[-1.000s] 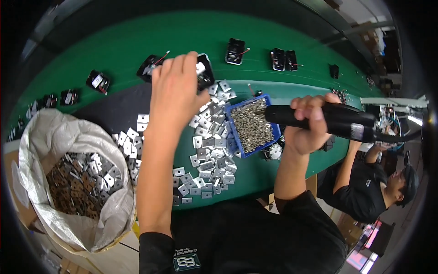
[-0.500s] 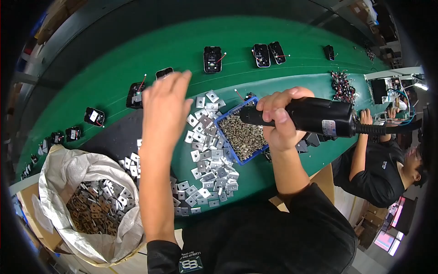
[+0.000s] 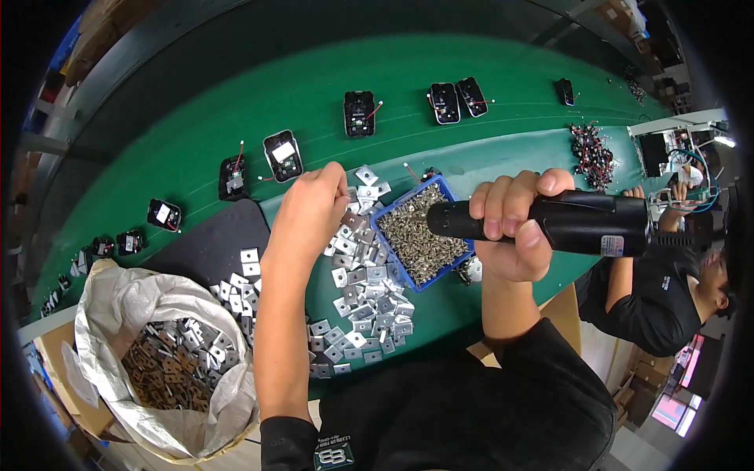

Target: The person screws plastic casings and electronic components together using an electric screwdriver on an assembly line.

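Seeing crumpled white woven sack (image 3: 165, 429) at far left, mouth gaping, thin angular brown and grey metal pieces (image 3: 181, 361) heaping inside; behind it, seeing smooth black mat (image 3: 208, 243) lying flat, with small cluster of silver metal plates near its near edge; beyond, seeing boxy round-cornered black housings (image 3: 360, 114) spacing out along smooth green belt (image 3: 510, 55), thin red wires poking from several; seeing white-label housing (image 3: 283, 155) lying just beyond left hand (image 3: 310, 206); seeing left-hand fingers bending and bunching, tips nearly meeting over far edge of main plate pile; can't tell if gripping a plate, fingers hiding it; seeing flat squarish metal plates (image 3: 369, 310), many showing a round hole, overlapping loosely between left forearm and blue tray (image 3: 418, 286); seeing short shiny screws (image 3: 424, 235) filling tray; seeing right hand (image 3: 522, 253) wrapping firmly around cylindrical black tool (image 3: 593, 220), tip pointing left over tray, ribbed cable trailing right; farther right, seeing tangled heap of small dark parts (image 3: 593, 157), then co-worker in black shirt (image 3: 656, 302); comparing with half a second ago: seeing left hand moving off white-label housing toward plates, housing now showing whole; seeing right hand still gripping tool, tip staying over tray.
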Tool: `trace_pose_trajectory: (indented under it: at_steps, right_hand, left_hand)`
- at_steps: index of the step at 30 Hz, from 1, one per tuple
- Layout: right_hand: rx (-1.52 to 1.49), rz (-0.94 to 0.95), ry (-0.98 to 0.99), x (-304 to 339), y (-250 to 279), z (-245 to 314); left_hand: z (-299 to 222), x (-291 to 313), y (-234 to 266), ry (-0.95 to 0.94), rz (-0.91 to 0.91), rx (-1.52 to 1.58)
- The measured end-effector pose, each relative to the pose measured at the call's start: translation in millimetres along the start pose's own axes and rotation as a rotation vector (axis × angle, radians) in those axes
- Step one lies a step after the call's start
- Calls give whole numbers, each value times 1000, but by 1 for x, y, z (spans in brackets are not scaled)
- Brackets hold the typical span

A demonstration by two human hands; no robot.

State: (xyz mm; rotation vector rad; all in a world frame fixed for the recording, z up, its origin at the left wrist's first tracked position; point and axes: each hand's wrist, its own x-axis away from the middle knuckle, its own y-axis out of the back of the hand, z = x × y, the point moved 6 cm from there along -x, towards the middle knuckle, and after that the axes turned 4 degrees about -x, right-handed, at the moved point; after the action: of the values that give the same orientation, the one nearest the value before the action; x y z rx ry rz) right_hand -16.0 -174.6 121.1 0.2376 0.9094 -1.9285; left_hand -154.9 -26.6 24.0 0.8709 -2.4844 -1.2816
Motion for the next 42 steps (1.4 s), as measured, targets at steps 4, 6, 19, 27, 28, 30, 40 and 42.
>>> trace_pose_trajectory:
  at_steps: [4, 6, 19, 27, 28, 30, 40, 42]
  right_hand:
    - [50, 36, -17, 0, 8, -5]
    - [56, 43, -17, 1, 9, -5]
    - [34, 23, -30, -4, 17, -1]
    - [38, 51, -41, -5, 19, 0]
    - [21, 58, -46, -5, 18, 0]
    - [17, 53, -48, -6, 17, 1]
    - [-8, 55, -63, -3, 19, 1]
    - [-21, 64, -52, -1, 18, 0]
  left_hand:
    - [1, -7, 0, 31, 15, 101]
    - [3, -10, 0, 57, 20, 63]
    - [-3, -10, -2, -49, -30, -28]
    - [3, 3, 13, 110, -43, -163]
    - [5, 5, 14, 157, -34, -202]
    - [9, 3, 17, 199, -38, -124]
    - [24, -58, 33, 207, -224, 146]
    - [22, -72, 38, 104, -257, 65]
